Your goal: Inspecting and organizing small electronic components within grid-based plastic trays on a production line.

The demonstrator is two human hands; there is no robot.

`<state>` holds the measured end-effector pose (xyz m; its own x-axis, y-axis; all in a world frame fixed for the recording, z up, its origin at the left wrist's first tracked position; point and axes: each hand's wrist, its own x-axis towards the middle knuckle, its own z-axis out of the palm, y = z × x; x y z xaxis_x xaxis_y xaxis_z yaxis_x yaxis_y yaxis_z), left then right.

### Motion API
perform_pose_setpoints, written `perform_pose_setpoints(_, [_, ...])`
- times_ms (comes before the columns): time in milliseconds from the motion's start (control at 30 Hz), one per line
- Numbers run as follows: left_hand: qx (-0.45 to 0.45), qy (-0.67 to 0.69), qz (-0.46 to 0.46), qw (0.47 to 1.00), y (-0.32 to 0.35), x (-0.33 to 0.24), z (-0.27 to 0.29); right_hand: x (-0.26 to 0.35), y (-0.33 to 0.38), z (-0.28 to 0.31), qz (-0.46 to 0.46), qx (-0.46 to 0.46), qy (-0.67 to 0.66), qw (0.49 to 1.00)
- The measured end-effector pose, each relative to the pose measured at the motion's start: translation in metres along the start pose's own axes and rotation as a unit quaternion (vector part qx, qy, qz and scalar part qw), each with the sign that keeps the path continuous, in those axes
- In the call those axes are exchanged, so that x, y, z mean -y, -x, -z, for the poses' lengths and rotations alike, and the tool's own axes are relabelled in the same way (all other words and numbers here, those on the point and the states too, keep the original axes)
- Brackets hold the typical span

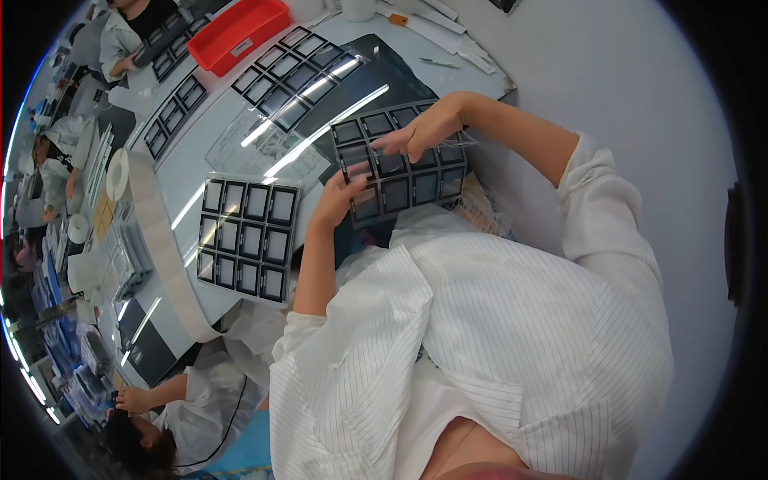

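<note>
Close in front of my body is a panel of black square frames (395, 193), set in rows and tilted slightly. My left hand (336, 200) grips its left edge, with the fingertips over the outer frames. Across the panel's upper middle reaches my right hand (428, 132), fingers stretched toward the left and thumb apart. Thin clear film (464, 142) shows by the right wrist; whether those fingers touch it is hard to make out. Left of my left hand, a similar panel with pale squares (246, 238) lies near the table edge.
Another framed panel (292, 74) lies farther back, beside a dark sheet (376, 68). A red bin (238, 36) stands behind it. A craft knife (439, 62) and white strips (448, 36) lie at the far right corner. Co-workers sit along the left; one person's hand (136, 400) is lower left.
</note>
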<state>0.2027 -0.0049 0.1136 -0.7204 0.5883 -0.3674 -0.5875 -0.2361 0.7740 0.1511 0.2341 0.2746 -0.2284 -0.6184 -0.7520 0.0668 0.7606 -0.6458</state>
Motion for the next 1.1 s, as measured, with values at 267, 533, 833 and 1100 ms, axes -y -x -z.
perform_pose_setpoints(267, [0.028,-0.033,0.007,0.999,-0.008,0.022,0.017,0.003,0.010,0.039,0.017,0.049,-0.115,0.992])
perform_pose_setpoints(533, [-0.029,-0.109,-0.082,0.990,-0.022,0.008,0.013,0.003,0.008,0.003,0.059,0.080,0.068,0.993])
perform_pose_setpoints(833, [0.004,-0.052,-0.018,0.999,-0.011,0.009,0.014,0.007,0.019,0.005,0.100,0.070,-0.012,0.992])
perform_pose_setpoints(1100, [0.062,-0.231,0.005,0.971,0.056,-0.032,0.016,-0.036,0.139,0.035,0.248,-0.096,-0.162,0.950])
